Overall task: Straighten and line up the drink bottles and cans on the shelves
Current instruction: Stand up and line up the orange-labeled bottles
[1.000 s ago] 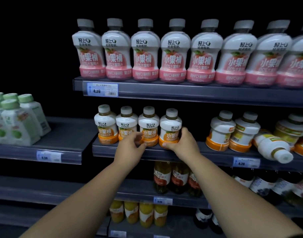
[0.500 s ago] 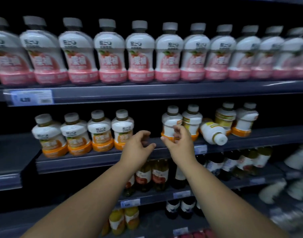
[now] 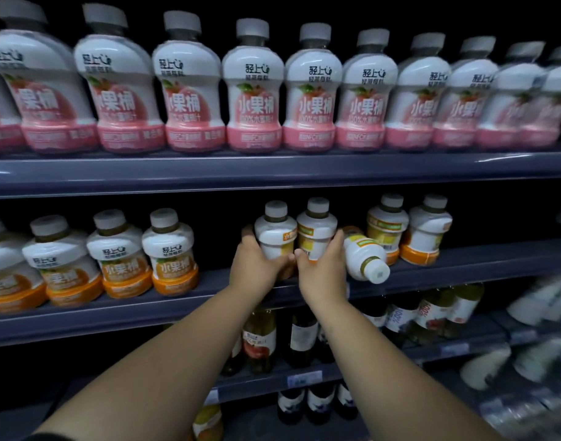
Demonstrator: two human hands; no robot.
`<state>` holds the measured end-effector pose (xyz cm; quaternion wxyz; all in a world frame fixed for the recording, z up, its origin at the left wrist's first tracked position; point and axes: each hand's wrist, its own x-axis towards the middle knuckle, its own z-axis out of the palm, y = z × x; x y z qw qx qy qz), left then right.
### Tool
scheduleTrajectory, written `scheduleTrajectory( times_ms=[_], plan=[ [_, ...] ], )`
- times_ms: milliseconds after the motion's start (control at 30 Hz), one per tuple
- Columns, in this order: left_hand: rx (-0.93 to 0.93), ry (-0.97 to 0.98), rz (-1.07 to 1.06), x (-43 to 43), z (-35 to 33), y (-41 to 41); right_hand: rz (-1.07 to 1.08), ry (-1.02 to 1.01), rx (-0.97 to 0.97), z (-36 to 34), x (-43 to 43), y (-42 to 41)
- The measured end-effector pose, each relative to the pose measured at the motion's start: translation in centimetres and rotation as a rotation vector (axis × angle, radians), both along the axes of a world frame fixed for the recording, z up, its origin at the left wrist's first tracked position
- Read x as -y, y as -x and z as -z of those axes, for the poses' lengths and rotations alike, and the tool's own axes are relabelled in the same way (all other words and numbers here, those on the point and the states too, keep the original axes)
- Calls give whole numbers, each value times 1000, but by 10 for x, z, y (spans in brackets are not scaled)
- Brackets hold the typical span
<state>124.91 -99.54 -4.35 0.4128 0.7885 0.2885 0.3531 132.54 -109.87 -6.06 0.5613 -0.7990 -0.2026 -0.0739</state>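
Observation:
On the middle shelf (image 3: 209,300) stand white bottles with orange bases. My left hand (image 3: 253,268) wraps the lower part of one upright bottle (image 3: 274,232). My right hand (image 3: 322,268) wraps the bottle beside it (image 3: 315,229), whose label is turned sideways. Just right of my right hand a bottle lies tipped over (image 3: 365,259), cap pointing out over the shelf edge. Two more orange bottles (image 3: 409,230) stand upright behind it, labels turned away. A row of several orange bottles (image 3: 120,253) stands at the left, labels facing out.
The top shelf (image 3: 272,173) carries a long row of pink-based white bottles (image 3: 253,90). Dark glass bottles (image 3: 263,338) fill the shelf below my hands, with more at the bottom. Blurred pale bottles (image 3: 527,345) show at the lower right.
The view has swung right along the shelf. Both hands left the left group of orange bottles, reached right, and now close on the two upright bottles beside the tipped one.

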Motion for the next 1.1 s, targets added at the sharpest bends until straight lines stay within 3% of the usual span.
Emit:
scheduleTrajectory(
  times_ms=[267,467,600,733,867,1000,1100],
  plan=[
    [-24,17,73,-27,3,20,67,71,77,0,-15,-18],
    [-29,-4,20,-47,4,49,-83,69,60,-1,-17,-4],
    [-16,68,51,-51,3,53,-281,100,-95,-5,-13,-3],
    [-36,32,-4,-47,1,56,-158,150,-33,-7,-15,-1],
    [-116,35,89,-46,2,62,-244,215,-77,-3,-14,1],
    [-131,-40,-49,-45,3,63,-141,230,22,-4,-17,6],
    [-153,-55,14,-39,6,64,-194,263,21,-2,-17,10]
  ],
)
